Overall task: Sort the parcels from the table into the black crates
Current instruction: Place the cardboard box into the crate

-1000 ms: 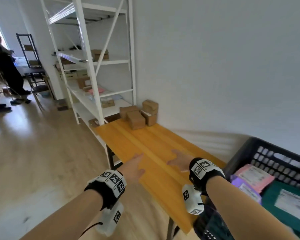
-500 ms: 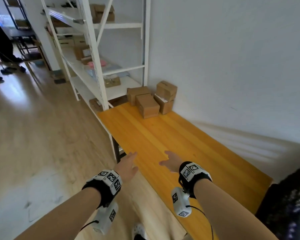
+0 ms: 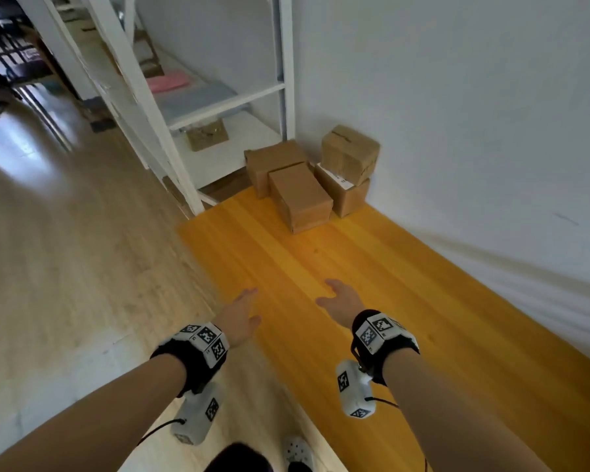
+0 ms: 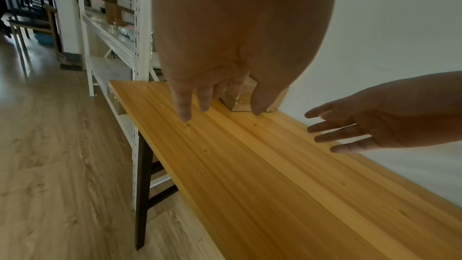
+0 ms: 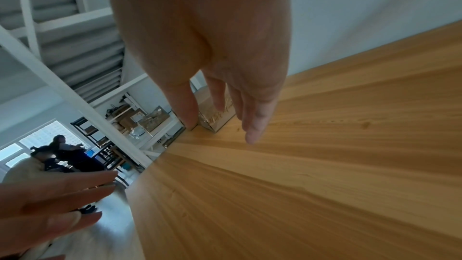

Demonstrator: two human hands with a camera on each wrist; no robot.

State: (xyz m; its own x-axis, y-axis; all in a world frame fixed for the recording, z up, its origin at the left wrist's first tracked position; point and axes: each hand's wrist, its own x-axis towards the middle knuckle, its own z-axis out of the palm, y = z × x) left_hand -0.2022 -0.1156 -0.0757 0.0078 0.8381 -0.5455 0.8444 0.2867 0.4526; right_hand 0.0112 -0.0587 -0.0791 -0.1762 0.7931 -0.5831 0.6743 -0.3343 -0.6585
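Note:
Several brown cardboard parcels [image 3: 300, 195] stand at the far end of the orange wooden table [image 3: 406, 318], against the white wall; one small parcel [image 3: 349, 153] is stacked on another. My left hand [image 3: 241, 316] and right hand [image 3: 339, 299] reach forward above the near part of the table, both with fingers straight and holding nothing, well short of the parcels. In the left wrist view my left hand [image 4: 220, 104] points toward a parcel [image 4: 240, 100]. In the right wrist view my right hand [image 5: 225, 114] partly hides a parcel [image 5: 216, 120]. No black crate is in view.
A white metal shelf rack [image 3: 157, 107] with boxes stands just beyond the table's far left corner. The white wall [image 3: 457, 114] runs along the table's right side. Light wood floor [image 3: 65, 250] lies to the left. My shoe [image 3: 298, 453] shows at the bottom.
The view has swung left, away from the black crate with parcels, which has left the frame. Both empty hands have moved along the table toward the cardboard parcels, which now look nearer.

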